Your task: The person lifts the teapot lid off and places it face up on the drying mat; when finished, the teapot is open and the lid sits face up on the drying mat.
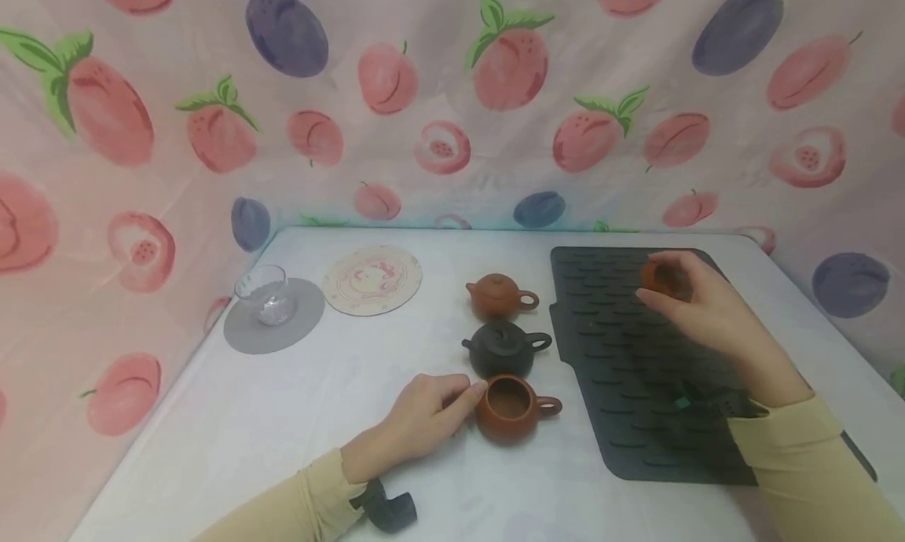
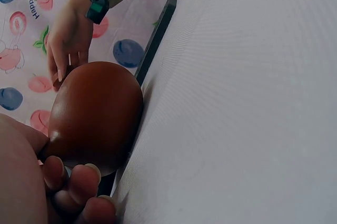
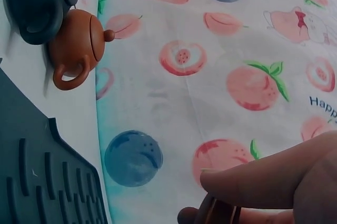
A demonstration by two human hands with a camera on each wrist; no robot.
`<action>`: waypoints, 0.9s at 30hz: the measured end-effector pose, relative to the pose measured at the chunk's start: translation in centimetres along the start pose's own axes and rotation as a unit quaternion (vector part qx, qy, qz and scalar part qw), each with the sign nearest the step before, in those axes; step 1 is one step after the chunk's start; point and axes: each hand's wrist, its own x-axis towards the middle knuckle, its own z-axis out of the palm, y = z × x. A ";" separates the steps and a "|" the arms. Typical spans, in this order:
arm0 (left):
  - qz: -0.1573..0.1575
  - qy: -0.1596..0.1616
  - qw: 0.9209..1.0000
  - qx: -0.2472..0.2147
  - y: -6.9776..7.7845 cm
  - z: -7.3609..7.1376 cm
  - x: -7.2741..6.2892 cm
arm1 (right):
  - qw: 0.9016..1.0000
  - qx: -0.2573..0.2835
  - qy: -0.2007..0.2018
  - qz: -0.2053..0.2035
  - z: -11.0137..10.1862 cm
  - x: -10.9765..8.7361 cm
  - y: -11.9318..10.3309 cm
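Observation:
My left hand (image 1: 424, 416) holds the left side of a reddish-brown teapot (image 1: 507, 428) at its rim, where the spout is hidden. That pot stands upright and lidless on the white table, its handle pointing right. In the left wrist view, curled fingers (image 2: 84, 182) lie against the round body of the teapot (image 2: 97, 113). Above the dark mat, my right hand (image 1: 707, 306) pinches a small brown teapot lid (image 1: 657, 279) between thumb and fingers. The right wrist view shows the lid (image 3: 213, 211) at the bottom edge, its knob pointing left.
Behind the open pot stand a black lidded teapot (image 1: 500, 352) and a smaller brown lidded teapot (image 1: 495, 297). A ridged dark mat (image 1: 601, 385) covers the right side. At left are a glass cup (image 1: 274, 302) on a grey coaster (image 1: 243, 334) and a patterned round mat (image 1: 371, 283).

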 end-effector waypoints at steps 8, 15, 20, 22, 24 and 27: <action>-0.001 0.001 1.000 -0.001 0.0 0.1 0.0 | 0.999 0.007 -0.038 0.014 0.2 0.0 0.8; -0.003 -0.001 1.000 -0.002 0.0 0.1 0.0 | 0.997 0.010 -0.065 0.037 -0.1 0.1 1.3; 0.001 0.007 1.000 0.004 0.0 0.1 0.1 | 0.997 0.017 -0.068 0.038 -0.2 0.4 1.8; 0.002 0.008 1.000 0.004 0.0 0.1 0.0 | 0.997 0.013 -0.064 0.038 -0.1 0.4 2.0; 0.003 0.009 1.000 0.002 0.1 0.1 0.1 | 0.998 0.008 -0.060 0.036 -0.1 0.5 2.1; 0.004 0.010 1.000 0.003 0.1 0.0 0.1 | 0.998 -0.006 -0.052 0.031 -0.2 0.5 2.3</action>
